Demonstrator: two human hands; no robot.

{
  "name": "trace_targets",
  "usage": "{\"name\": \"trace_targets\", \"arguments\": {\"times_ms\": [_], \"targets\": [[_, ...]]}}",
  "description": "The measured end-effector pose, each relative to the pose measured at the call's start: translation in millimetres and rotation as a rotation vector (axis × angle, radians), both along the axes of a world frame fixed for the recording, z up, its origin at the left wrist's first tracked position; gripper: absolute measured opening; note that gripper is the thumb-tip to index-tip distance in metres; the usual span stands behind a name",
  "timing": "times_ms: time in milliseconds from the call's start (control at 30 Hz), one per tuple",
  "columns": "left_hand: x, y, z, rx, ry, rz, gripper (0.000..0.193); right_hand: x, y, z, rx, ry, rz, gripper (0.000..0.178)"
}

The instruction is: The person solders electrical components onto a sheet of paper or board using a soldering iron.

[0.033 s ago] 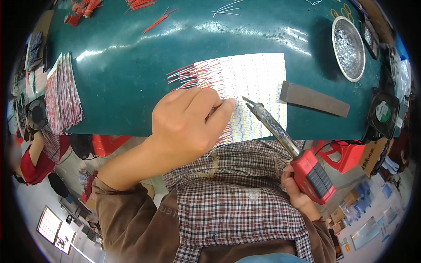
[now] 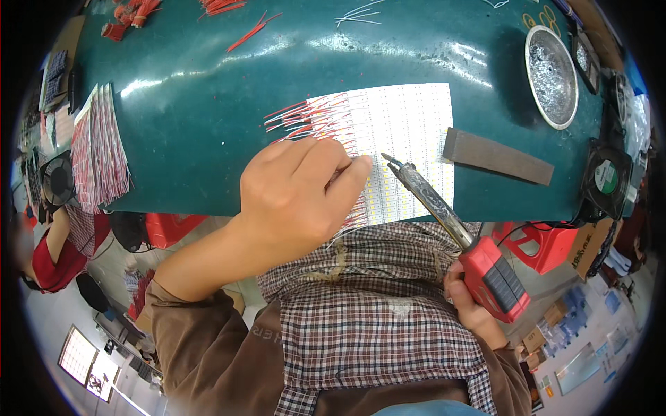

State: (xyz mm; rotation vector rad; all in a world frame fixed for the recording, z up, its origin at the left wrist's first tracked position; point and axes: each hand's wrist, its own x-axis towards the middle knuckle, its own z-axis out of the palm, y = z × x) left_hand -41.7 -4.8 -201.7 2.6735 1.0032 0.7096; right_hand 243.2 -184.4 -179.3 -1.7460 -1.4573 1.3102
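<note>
A white LED circuit board panel (image 2: 409, 114), with rows of small yellow chips, lies at the table's near edge. Thin red and white wires (image 2: 326, 118) stick out along its left part. My left hand (image 2: 298, 184) rests over that part, thumb and forefinger closed in a pinch; whatever is between the fingertips is hidden. In my right hand (image 2: 468, 305) is a soldering iron with a red and black handle (image 2: 494, 281). Its dark tip points up and left, just right of my left fingertips, over the panel; I cannot tell if it touches.
A long grey block (image 2: 499, 156) lies across the panel's right edge. Beyond it stands a round metal bowl (image 2: 551, 80) with silvery bits. A small fan (image 2: 605, 178) is at far right. Wired strips (image 2: 102, 152) hang at the left; red wire bundles (image 2: 132, 12) lie far left. Another person's arm (image 2: 55, 243) shows at left.
The soldering iron's tip has shifted very slightly left. My left hand and the panel look the same.
</note>
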Motion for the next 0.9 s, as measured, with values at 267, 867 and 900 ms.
{"name": "trace_targets", "arguments": {"times_ms": [267,867,900], "targets": [[0.5,-0.3,-1.2,0.01,-0.003,0.031,0.03,-2.1,2.3,-2.7,-0.034,0.008,-0.003,0.019],[2.9,-1.5,-0.3,0.007,-0.002,0.048,0.029,-0.8,6.3,3.9,-0.093,0.074,-0.052,0.015],[3.0,-1.5,-0.5,0.007,-0.002,0.048,0.029,-0.4,6.2,3.8,-0.08,0.074,-0.043,0.015]]}}
